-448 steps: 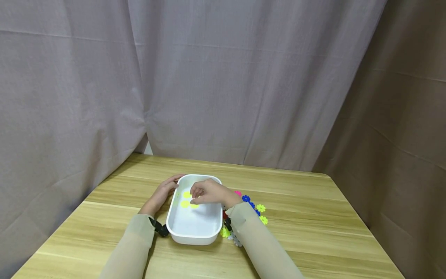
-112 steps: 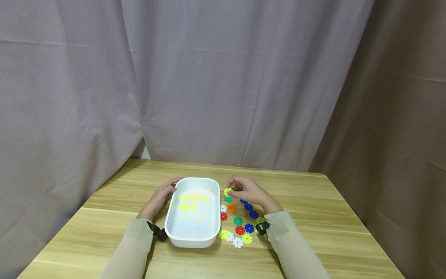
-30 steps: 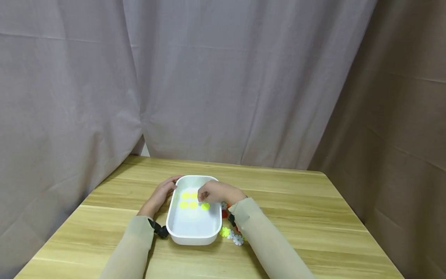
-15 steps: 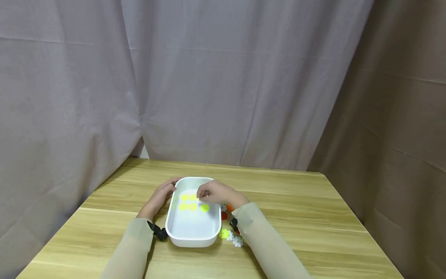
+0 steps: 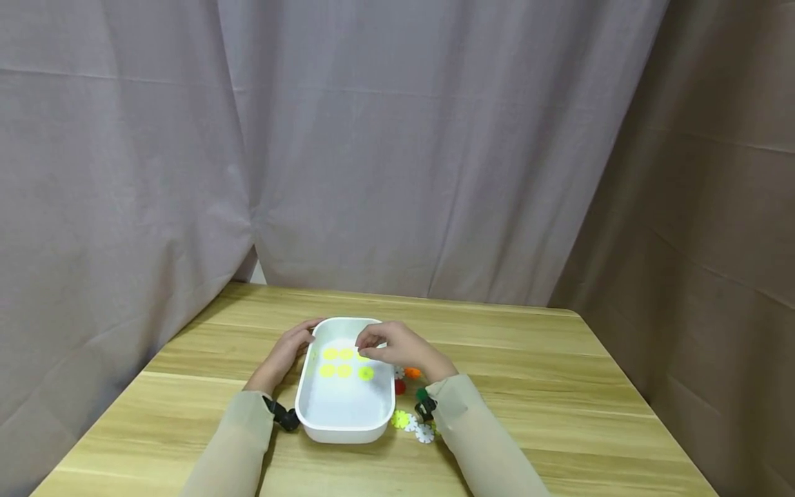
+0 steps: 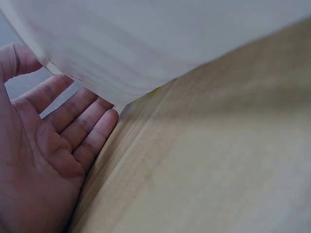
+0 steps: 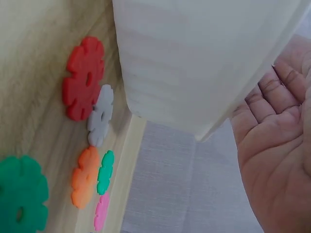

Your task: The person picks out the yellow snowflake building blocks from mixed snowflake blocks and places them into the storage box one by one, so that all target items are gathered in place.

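The white tray (image 5: 344, 414) stands on the table, holding several yellow snowflake discs in two rows; one disc (image 5: 366, 373) lies at the right of the nearer row. My left hand (image 5: 288, 352) rests against the tray's left side. Its thumb is at the rim and its fingers (image 6: 95, 138) lie along the outer wall in the left wrist view. Over the tray's right rim hangs my right hand (image 5: 391, 344), fingers loosely bent with nothing visible between them. It partly covers a yellow disc in the farther row. In the right wrist view, the tray wall (image 7: 184, 63) hides its fingertips.
Right of the tray lie loose snowflake discs: red (image 7: 83, 80), white (image 7: 101, 116), orange (image 7: 85, 177), green (image 7: 22, 194) and pink (image 7: 101, 212). A yellow disc (image 5: 400, 419) lies close to the tray's near right corner. Grey curtains (image 5: 348, 172) hang behind the wooden table (image 5: 528, 386).
Seconds ago my right hand held a yellow disc right of the tray; that disc now lies inside. Since half a second ago the hand has shifted slightly right. My left hand stays put.
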{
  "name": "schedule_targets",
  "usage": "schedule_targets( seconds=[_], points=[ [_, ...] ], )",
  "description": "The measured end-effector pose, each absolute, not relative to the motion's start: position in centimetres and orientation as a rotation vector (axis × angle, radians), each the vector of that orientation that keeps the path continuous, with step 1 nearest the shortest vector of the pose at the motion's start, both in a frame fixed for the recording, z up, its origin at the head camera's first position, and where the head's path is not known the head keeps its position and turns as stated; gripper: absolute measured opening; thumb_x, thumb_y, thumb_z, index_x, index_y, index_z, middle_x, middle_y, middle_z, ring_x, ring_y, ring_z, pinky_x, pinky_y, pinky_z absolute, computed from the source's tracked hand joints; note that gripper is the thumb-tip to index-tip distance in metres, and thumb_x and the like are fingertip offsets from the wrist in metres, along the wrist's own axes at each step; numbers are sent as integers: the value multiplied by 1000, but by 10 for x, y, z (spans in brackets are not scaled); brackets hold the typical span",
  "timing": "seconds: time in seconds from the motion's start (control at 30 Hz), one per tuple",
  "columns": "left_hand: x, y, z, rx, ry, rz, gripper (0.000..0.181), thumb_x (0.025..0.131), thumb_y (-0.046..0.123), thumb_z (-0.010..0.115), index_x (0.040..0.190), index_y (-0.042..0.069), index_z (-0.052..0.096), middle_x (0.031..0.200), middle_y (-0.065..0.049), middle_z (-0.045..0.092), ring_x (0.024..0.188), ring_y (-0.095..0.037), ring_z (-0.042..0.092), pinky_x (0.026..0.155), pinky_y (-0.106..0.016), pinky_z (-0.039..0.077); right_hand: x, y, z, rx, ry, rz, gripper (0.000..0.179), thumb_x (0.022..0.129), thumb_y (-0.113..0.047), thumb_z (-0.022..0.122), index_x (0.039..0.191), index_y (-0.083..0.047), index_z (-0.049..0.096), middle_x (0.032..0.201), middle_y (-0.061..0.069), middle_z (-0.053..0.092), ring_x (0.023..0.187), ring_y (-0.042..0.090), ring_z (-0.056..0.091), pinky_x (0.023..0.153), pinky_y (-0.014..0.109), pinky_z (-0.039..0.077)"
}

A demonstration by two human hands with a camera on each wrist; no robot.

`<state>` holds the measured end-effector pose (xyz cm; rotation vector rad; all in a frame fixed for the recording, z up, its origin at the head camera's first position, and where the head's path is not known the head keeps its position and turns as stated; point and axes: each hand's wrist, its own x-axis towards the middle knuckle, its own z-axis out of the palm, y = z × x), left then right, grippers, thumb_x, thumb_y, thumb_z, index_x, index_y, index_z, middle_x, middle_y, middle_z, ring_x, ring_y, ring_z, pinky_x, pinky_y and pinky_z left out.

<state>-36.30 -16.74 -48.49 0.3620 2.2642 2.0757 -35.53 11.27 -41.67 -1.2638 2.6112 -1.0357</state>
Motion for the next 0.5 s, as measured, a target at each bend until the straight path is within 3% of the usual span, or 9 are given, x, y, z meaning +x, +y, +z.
schedule_targets(
  seconds=[0.27,0.5],
  points=[
    [-362,-165,-484,357,2252,2083,52,92,15,49,144,14,57,149,-5,52,136,-24,46,115,-42,31,-351,120,-417,-1245,2638,-1100,23,90,-28,76,105,-11,72,95,-12,70,91,6,66,91,37,55],
    [-362,-164,-479,393,2256,2089,53,93,15,47,145,11,55,148,-9,52,136,-28,46,114,-45,31,-351,128,-411,-1237,2677,-1180,26,88,-30,78,104,-10,72,93,-11,71,89,8,67,90,44,55]
  ],
)
